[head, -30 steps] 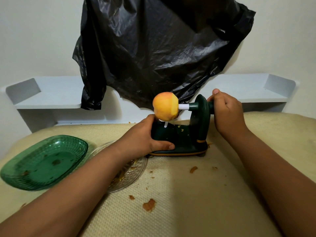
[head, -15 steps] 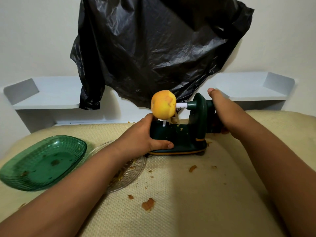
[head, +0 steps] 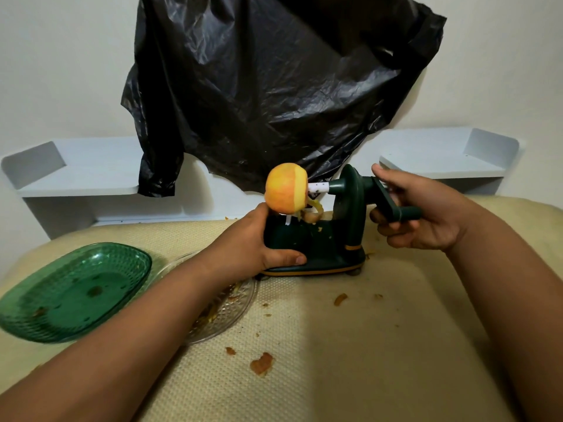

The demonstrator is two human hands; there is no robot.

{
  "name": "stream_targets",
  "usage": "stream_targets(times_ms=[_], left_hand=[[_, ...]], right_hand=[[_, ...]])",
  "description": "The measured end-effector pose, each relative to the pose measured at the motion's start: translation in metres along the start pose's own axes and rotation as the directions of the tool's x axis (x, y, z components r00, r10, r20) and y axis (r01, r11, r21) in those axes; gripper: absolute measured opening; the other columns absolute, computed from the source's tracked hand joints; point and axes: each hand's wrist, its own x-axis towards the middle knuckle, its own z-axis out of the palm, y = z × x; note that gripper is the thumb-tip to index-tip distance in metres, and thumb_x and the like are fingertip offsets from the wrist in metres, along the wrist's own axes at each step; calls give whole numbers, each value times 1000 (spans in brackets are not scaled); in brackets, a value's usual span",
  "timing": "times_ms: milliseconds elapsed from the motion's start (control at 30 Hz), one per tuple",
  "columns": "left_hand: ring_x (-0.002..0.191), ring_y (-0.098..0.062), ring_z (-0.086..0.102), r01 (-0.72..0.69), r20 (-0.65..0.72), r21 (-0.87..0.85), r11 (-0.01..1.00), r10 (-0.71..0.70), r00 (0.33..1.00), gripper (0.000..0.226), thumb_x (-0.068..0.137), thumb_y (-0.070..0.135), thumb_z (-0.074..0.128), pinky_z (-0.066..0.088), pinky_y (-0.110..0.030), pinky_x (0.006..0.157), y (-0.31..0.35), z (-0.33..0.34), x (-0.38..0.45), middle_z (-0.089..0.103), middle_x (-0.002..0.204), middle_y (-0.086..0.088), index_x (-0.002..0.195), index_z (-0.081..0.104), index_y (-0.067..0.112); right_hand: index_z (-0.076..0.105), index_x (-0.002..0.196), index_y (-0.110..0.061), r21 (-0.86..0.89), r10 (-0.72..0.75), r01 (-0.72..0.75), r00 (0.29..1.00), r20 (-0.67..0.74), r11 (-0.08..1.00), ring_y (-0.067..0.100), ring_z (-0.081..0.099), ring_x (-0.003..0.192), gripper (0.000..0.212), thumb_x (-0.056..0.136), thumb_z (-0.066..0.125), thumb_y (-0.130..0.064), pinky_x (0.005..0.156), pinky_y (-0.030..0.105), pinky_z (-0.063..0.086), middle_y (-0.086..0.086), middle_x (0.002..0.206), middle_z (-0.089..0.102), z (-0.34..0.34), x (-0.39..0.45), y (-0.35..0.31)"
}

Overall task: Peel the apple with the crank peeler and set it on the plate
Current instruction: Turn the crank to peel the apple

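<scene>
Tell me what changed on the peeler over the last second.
The right hand has swung the crank handle round from the top of its turn, down and toward the camera. The apple has rotated, and a curl of peel now hangs beneath it that was not there a second ago. The left hand still clamps the peeler base; the green plate has not moved.
</scene>
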Motion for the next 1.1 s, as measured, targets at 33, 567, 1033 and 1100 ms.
stream_targets(times_ms=[33,567,1033,1100], left_hand=[[112,0,61,0,2,-7,1000,0,1000,84,65,52,90,55,-28,96,0,0,0,61,123,21,135,44,40],[113,-2,61,-7,4,-21,1000,7,1000,92,58,61,85,56,-36,99,0,-1,-1,61,125,20,137,44,38],[113,-2,61,-23,-11,26,999,23,1000,84,69,50,89,55,-35,99,-1,-1,0,60,126,19,138,43,37],[114,-3,61,-23,-5,20,1000,23,1000,85,68,51,89,55,-36,99,-1,-1,0,60,126,19,139,43,37]], right_hand=[[75,80,-16,32,-27,25,998,55,999,14,57,41,40,90,58,-51,40,22,44,9,57,61,-3,-3,-1],[34,50,-24,0,-443,506,756,-482,863,11,19,40,53,100,42,-41,39,17,18,-5,48,23,0,1,-2],[36,49,-21,206,-417,573,758,-501,793,9,19,36,60,105,36,-43,35,17,18,-5,45,23,1,9,4],[39,50,-20,247,-421,573,777,-468,782,9,21,38,60,104,36,-45,38,18,19,-4,48,25,0,10,6]])
